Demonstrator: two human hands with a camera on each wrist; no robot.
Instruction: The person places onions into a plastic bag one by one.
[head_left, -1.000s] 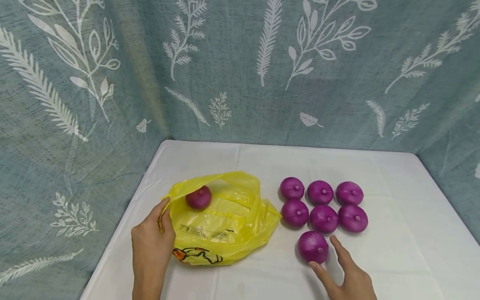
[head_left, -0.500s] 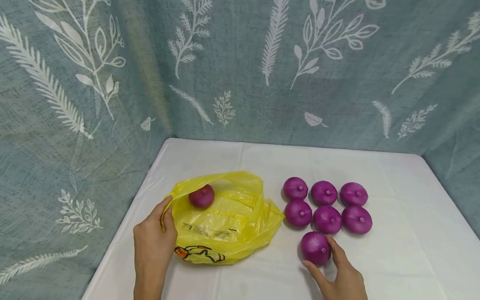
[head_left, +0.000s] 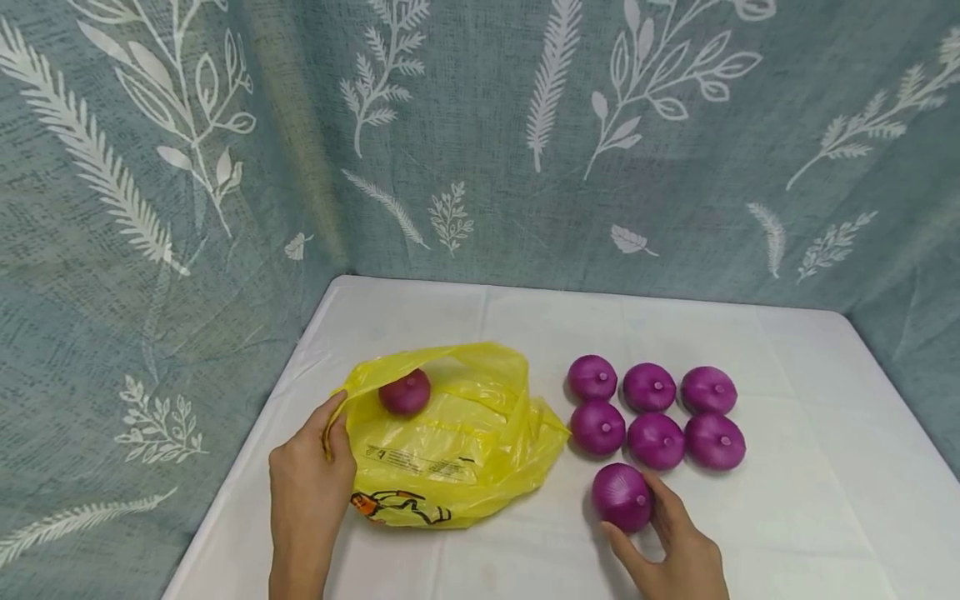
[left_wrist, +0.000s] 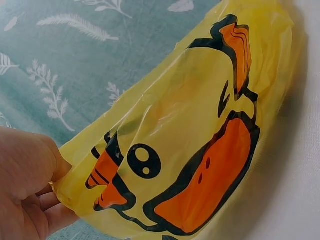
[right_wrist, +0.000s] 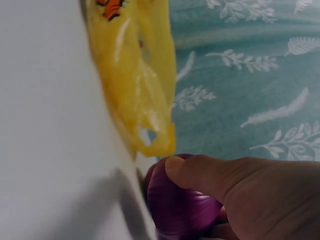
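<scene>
On the table's left half lies a yellow plastic bag point(head_left: 442, 450), its mouth held open. My left hand point(head_left: 309, 483) pinches the bag's left rim between thumb and fingers. Inside the bag, near that rim, sits one purple onion point(head_left: 406, 392). In the left wrist view the bag's printed duck face point(left_wrist: 200, 170) shows beside the gripping hand point(left_wrist: 30, 185). My right hand point(head_left: 667, 537) holds another purple onion point(head_left: 622, 497) between thumb and fingers, in front of the rows of onions. In the right wrist view the thumb presses on this onion point(right_wrist: 180, 205); the other fingers are mostly hidden.
Several purple onions point(head_left: 656, 441) stand in two rows right of the bag, just beyond the held one. The bag's right handle point(head_left: 555, 429) nearly reaches the closest onion point(head_left: 597, 427). A white cloth covers the table point(head_left: 795, 500); a teal leaf-print curtain point(head_left: 487, 150) hangs behind.
My right hand has closed its thumb and fingers on the front onion and shifted it slightly left. The left hand keeps its hold on the bag. The head view has shifted a little.
</scene>
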